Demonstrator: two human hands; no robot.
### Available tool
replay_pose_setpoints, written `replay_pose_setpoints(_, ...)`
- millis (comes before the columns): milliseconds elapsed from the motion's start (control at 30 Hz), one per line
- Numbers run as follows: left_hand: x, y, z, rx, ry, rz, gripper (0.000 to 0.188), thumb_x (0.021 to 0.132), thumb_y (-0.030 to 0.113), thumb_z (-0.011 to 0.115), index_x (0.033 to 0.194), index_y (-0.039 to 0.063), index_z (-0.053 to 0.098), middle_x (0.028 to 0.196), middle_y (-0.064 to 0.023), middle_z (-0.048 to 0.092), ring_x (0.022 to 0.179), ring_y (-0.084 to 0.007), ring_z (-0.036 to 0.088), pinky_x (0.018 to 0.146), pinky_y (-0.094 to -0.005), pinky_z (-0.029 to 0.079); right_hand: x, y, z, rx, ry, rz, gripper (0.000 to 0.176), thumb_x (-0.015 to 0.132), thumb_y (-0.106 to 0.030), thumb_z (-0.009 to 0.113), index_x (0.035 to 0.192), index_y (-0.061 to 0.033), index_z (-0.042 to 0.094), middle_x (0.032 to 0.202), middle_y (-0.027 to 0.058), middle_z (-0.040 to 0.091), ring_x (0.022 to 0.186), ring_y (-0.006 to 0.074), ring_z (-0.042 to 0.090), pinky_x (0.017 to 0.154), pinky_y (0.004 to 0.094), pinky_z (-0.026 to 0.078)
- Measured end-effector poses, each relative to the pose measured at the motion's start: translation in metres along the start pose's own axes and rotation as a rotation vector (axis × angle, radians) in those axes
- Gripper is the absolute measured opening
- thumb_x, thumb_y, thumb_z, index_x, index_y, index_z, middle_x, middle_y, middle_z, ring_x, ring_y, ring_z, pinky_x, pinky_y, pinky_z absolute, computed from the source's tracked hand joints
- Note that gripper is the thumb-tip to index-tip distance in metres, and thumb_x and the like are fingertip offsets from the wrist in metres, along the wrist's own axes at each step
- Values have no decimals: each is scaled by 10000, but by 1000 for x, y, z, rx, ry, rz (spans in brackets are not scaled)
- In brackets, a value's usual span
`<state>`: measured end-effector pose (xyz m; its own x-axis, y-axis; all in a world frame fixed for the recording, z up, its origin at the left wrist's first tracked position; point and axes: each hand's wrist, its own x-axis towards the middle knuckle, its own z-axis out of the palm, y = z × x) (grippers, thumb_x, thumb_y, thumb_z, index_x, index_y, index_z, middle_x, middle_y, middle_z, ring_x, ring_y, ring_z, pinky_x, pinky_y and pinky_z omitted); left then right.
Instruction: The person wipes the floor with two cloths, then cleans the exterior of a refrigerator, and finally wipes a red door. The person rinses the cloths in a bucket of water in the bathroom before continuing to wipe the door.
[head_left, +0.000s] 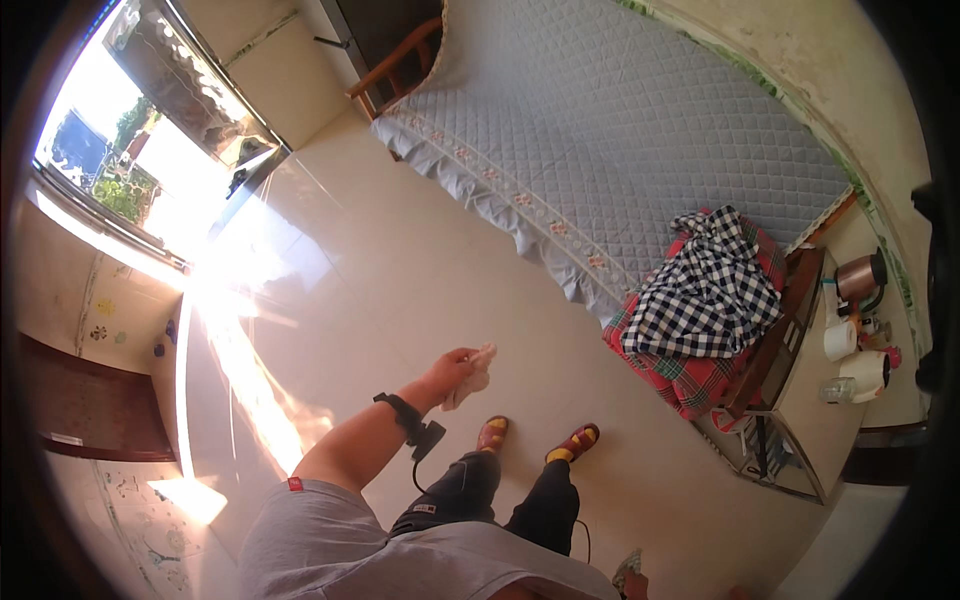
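My left hand (450, 373) is stretched out over the floor, its fingers closed on a crumpled pale cloth (470, 386) that hangs below them. A black strap with a small device (416, 427) and a cable is fastened around that wrist. At the bottom edge, what seems to be my right hand (637, 585) shows only in part. It is beside a small greyish crumpled thing (628, 564), and the picture cuts off too much to tell its grip. Below me are my feet in reddish sandals (574, 444) with yellow socks.
A bed with a grey quilted cover (585, 135) stands ahead. A checked cloth (705, 292) lies on folded red plaid bedding (679, 382) at its near end. To the right, a side surface holds a kettle (859, 276), a paper roll (840, 341) and a glass jar (836, 390). Sunlight enters by a doorway (172, 172).
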<state>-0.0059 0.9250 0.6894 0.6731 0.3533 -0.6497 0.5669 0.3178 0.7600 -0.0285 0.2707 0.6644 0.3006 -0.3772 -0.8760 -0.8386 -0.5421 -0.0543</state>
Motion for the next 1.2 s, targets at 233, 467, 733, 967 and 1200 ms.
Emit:
replay_pose_setpoints(233,-96,41,45,-161,-136,21,308,868,196,523,1114,21,588,938,-61,600,815,-128,572,688,-274,470,-47,-24,21,-85,-44,-225,306,868,-314,588,961,-23,571,800,89,576,671,173,532,654,371,454)
replay_pose_setpoints(467,-151,97,98,-354,66,547,303,876,140,568,1147,4,571,963,-53,610,833,-128,585,722,-259,476,-80,-74,22,-150,-93,-641,380,864,-336,608,1097,-37,585,876,103,600,748,176,568,690,364,472)
replay_pose_setpoints(733,-259,125,131,84,349,1290,379,800,-54,551,1164,51,568,944,-38,601,776,-134,560,689,-259,451,-277,-197,113,-532,-745,-1593,689,830,-450,655,1378,-114,406,1083,127,608,965,218,587,880,328,447)
replay_pose_setpoints(967,-303,136,7,78,670,1427,428,704,-99,536,1103,42,597,1024,-139,620,944,-323,582,821,-375,475,-410,-215,240,-806,-1029,-1372,314,903,-335,589,1079,-76,583,784,-21,586,592,44,499,467,191,373)
replay_pose_setpoints(1200,-349,118,-174,586,1124,1600,445,675,-66,547,1097,56,622,1080,-113,613,948,-317,577,825,-392,492,-516,-221,383,-900,-1432,-1143,308,928,-332,571,994,-36,628,857,-14,610,796,68,519,731,246,448)
